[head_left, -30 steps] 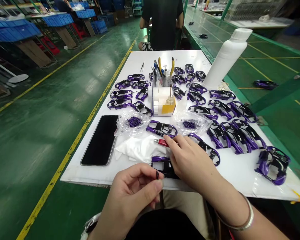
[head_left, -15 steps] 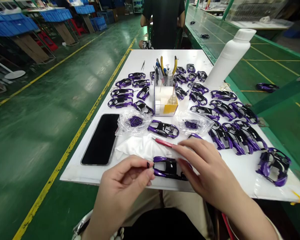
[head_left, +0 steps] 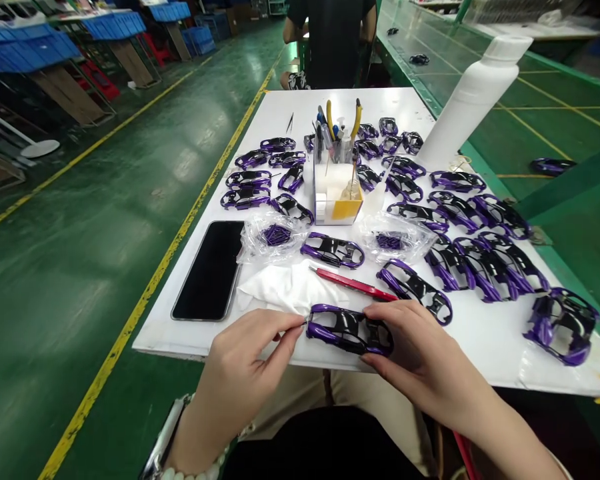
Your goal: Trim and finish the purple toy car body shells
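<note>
A purple and black car shell (head_left: 349,328) lies near the table's front edge. My right hand (head_left: 420,353) grips its right end between thumb and fingers. At its left end my left hand (head_left: 260,353) pinches a tiny dark part (head_left: 305,323), mostly hidden by the fingertips. Red tweezers (head_left: 355,285) rest on the table just behind the shell, their tip by a crumpled white cloth (head_left: 285,288). Another shell (head_left: 416,288) lies behind my right hand, and one more (head_left: 332,251) sits beyond the tweezers.
Two plastic bags of purple pieces (head_left: 277,235) (head_left: 390,241), a black phone (head_left: 209,270), a tool holder (head_left: 337,193) and a white bottle (head_left: 473,100) stand or lie around. Several more shells spread behind. A person (head_left: 330,43) sits beyond the table.
My right hand has let go of the red tweezers, which now lie on the table, and has taken hold of the shell. My left fingertips have closed in at the shell's left end.
</note>
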A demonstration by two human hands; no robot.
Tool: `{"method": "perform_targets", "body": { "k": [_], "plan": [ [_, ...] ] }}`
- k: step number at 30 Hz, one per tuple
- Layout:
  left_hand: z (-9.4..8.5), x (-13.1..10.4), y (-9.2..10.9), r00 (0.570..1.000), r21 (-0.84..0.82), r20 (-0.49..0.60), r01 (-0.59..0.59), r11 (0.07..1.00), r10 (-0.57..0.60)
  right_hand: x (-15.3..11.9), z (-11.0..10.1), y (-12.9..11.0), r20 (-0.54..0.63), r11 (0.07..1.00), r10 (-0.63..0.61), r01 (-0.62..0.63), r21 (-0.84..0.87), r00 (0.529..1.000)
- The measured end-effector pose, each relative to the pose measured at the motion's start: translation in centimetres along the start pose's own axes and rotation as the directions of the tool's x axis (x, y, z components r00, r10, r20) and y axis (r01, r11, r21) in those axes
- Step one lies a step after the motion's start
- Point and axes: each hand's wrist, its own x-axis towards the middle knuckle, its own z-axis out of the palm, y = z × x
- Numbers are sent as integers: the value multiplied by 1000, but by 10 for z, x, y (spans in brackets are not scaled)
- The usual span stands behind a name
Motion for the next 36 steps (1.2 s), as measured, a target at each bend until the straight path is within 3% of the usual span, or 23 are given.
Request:
{"method": "perform_targets", "body": {
  "k": [6,11,20,24,28,30,36],
  "plan": [
    [-3,2,5,996,-64,-28,84,994,-86,-3,2,-1,72,957,203,-213,197,977],
    [0,2,0,989,-134,-58,125,983,-134,-3,2,1,81,928,232,-245,282,969],
    [7,11,-11,992,-258,28,129,957,-126,-4,-4,-2,-17,813,331,-276,513,943],
    [10,15,-13,996,-309,91,12,951,17,-9,-8,-3,22,731,377,-313,606,926],
    [19,22,-15,940,-351,223,-169,921,257,-4,-13,-12,80,678,384,-340,652,920],
    [21,24,-15,928,-385,274,-136,913,254,5,-14,-17,99,653,406,-364,665,909],
    [20,14,-25,941,-470,337,150,870,19,28,-13,-17,166,692,380,-398,602,910]
  ]
}}
